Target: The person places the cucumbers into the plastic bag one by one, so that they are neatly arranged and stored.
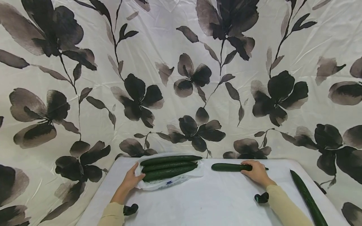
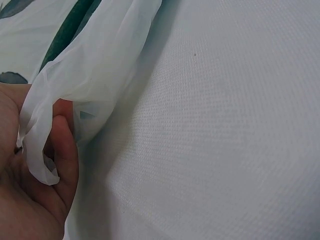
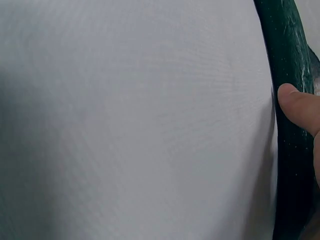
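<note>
In the head view, three long dark green cucumbers (image 1: 169,172) lie side by side in a thin white plastic bag (image 1: 158,187) at the table's back left. My left hand (image 1: 130,179) grips the bag's left end; in the left wrist view its fingers (image 2: 65,155) curl round the gathered film. Right of the bag, my right hand (image 1: 255,172) holds a single cucumber (image 1: 227,167) across its right part. The right wrist view shows the thumb (image 3: 297,102) laid over this cucumber, close over the table; the other fingers are mostly out of that frame.
Another cucumber (image 1: 308,197) lies at the right edge of the white table (image 1: 203,204). A floral cloth (image 1: 181,103) hangs behind the table's back edge. Dark straps with small devices sit at both wrists.
</note>
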A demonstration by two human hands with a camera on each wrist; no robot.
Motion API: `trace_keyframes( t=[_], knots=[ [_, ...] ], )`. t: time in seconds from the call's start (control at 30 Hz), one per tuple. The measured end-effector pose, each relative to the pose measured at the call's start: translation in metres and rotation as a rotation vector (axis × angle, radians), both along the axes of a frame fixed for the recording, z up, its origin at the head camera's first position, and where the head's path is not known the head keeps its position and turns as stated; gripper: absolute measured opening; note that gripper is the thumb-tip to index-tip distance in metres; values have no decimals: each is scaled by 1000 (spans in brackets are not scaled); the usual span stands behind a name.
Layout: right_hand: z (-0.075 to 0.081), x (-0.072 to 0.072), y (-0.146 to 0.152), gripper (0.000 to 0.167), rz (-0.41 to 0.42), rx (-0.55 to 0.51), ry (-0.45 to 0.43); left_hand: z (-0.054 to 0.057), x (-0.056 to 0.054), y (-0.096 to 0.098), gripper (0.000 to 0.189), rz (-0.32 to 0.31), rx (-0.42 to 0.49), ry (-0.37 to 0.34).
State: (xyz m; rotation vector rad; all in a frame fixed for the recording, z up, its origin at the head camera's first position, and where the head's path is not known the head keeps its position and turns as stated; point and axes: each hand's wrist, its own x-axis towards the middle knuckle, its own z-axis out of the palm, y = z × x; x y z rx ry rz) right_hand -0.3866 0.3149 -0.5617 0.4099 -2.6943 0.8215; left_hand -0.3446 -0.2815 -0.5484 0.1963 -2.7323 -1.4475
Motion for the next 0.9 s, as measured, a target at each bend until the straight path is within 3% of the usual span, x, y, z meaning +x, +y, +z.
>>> trace_keyframes(
  t=[0.23, 0.9],
  knots=[
    [1, -1, -2, 38, 24, 5, 18, 4, 1, 0, 80, -4, 4, 9],
    [0, -6, -30, 43, 90, 53, -19, 0, 2, -1, 80, -16, -4, 29]
  ],
)
